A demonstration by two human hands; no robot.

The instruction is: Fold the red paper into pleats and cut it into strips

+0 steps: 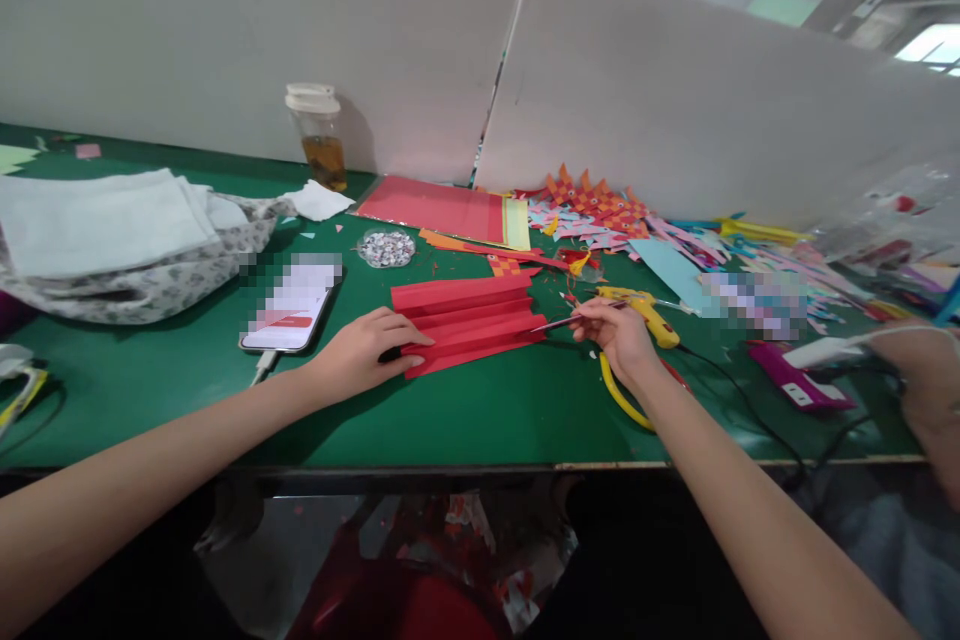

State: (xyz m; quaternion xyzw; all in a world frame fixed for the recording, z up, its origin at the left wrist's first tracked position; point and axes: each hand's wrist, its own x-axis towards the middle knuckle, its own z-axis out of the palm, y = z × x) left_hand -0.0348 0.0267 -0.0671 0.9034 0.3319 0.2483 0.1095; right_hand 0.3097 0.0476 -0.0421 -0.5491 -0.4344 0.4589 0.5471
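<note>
A red sheet of paper [472,328] with accordion folds lies on the green table in front of me. My left hand [373,345] rests on its left edge, fingertips and thumb apart and pressing it down. In my right hand [611,325] is a thin, dark pencil [556,323], pinched between the fingers, its point at the right edge of the folded paper. Close by my right hand lie a yellow glue gun [651,315] and yellow-handled scissors [622,395], partly hidden by my wrist.
A phone [292,305] on a cable lies left, near a dish of small googly eyes [386,248]. Behind are a cup of tea [322,145], a packet of red paper [442,210] and paper scraps [592,220]. At right another person's hand [915,360] is near a purple box [799,378].
</note>
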